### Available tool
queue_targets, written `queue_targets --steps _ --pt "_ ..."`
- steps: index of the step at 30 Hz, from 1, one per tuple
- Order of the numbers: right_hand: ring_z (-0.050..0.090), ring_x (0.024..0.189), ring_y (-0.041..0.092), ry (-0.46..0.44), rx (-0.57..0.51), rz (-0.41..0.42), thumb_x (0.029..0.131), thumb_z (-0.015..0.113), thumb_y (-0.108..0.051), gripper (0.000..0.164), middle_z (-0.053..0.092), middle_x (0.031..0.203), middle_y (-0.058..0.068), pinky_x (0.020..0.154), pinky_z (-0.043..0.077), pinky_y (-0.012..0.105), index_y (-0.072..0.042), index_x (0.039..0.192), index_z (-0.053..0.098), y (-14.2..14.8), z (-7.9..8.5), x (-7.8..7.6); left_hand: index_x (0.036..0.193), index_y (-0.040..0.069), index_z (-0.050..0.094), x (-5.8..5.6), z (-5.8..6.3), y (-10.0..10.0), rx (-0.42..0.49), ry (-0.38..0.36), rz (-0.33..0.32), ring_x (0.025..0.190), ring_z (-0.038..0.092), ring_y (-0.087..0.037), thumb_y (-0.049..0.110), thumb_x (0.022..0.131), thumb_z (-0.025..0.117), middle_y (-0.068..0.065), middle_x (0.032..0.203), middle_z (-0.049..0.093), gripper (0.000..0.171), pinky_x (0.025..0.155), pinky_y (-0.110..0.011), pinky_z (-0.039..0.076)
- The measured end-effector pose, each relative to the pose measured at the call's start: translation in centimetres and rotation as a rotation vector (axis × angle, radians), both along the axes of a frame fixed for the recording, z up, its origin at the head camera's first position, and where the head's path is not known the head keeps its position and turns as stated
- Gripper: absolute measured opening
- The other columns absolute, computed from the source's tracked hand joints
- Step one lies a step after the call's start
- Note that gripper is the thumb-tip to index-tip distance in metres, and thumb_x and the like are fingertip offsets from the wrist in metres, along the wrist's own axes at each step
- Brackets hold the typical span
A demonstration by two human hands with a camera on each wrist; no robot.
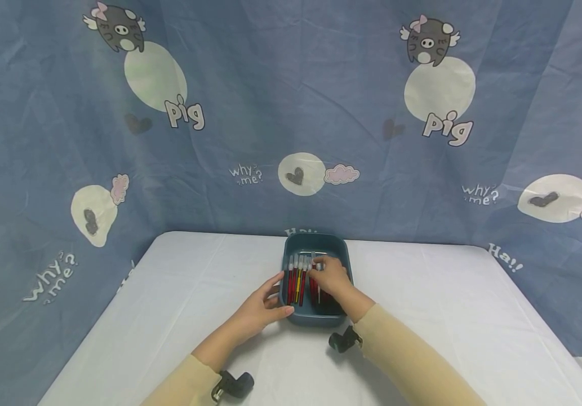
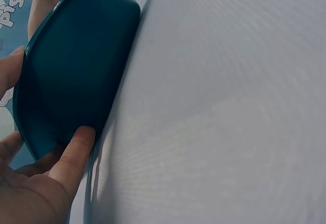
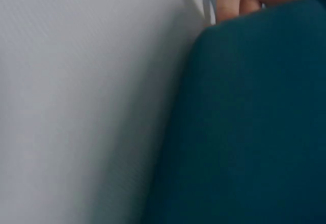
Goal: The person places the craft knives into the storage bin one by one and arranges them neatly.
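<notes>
A dark teal plastic bin (image 1: 317,320) stands on the white table. In its left half, several slim red pens (image 1: 291,288) with pale translucent caps lie side by side, a yellow pen (image 1: 298,286) among them. My right hand (image 1: 333,277) reaches into the bin, thumb and fingertips pinching a red pen (image 1: 313,285) near its cap. More red pens lie partly hidden under that hand. Around the bin's front left corner, my left hand (image 1: 255,313) is spread, its thumb against the outer wall. The right wrist view shows mostly the bin's outer wall (image 3: 244,117).
White cloth covers the table (image 1: 417,293) on both sides of the bin. A blue curtain (image 1: 301,124) printed with pigs and lettering hangs right behind the table's far edge. Black wrist cameras (image 1: 240,385) sit at both sleeves.
</notes>
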State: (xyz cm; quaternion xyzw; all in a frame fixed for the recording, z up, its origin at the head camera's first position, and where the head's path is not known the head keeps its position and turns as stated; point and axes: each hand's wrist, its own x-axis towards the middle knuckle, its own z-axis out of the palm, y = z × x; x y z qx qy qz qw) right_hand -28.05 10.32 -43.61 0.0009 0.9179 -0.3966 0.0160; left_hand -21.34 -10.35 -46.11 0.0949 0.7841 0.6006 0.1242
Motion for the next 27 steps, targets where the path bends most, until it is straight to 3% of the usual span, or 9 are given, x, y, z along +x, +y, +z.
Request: queue_targets --steps 7,27 --pt "0.054 0.125 0.042 -0.036 -0.008 -0.002 0.092 0.068 -0.024 0.046 0.056 0.137 0.024 0.105 0.043 0.058 -0.003 0.132 0.061 0.17 -0.01 -0.43 0.159 0.025 0.029 -0.1 -0.21 -0.03 -0.008 0.003 -0.007 0.137 0.045 -0.042 0.03 0.087 0.081 -0.022 0.152 0.041 0.089 0.106 -0.053 0.044" --pt "0.062 0.112 0.037 -0.012 -0.035 0.005 0.092 0.067 -0.02 0.043 0.061 0.129 0.023 0.096 0.051 0.055 -0.002 0.13 0.061 0.13 -0.13 -0.05 0.159 0.027 0.028 -0.25 -0.43 -0.16 -0.027 0.003 -0.011 0.138 0.044 -0.042 0.035 0.087 0.08 -0.022 0.153 0.041 0.089 0.106 -0.054 0.042"
